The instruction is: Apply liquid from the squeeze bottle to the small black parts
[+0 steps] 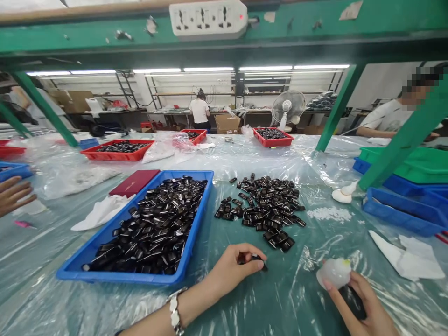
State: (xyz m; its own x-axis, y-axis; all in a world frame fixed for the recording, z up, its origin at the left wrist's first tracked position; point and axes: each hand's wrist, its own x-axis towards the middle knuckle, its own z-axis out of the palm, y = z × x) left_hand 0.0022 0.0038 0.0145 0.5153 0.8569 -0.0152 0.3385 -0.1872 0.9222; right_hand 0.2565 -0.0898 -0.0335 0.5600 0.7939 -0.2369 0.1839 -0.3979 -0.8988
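Note:
My left hand [234,268] rests on the plastic-covered table with its fingers closed round a small black glossy part [259,259]. My right hand [357,298] is closed on a small white squeeze bottle [335,272] with a yellow tip, and something dark lies in the palm. A loose pile of the same black parts [264,205] lies just beyond my left hand. A blue tray [203,186] to the left is heaped with several more of them.
White cloths [408,259] lie at the right, blue and green bins [402,210] behind them. A dark red box [135,182] and white rag sit left of the tray. Another person's hand [12,193] shows at far left. Red trays [119,154] stand farther back; a green frame post [402,140] slants at right.

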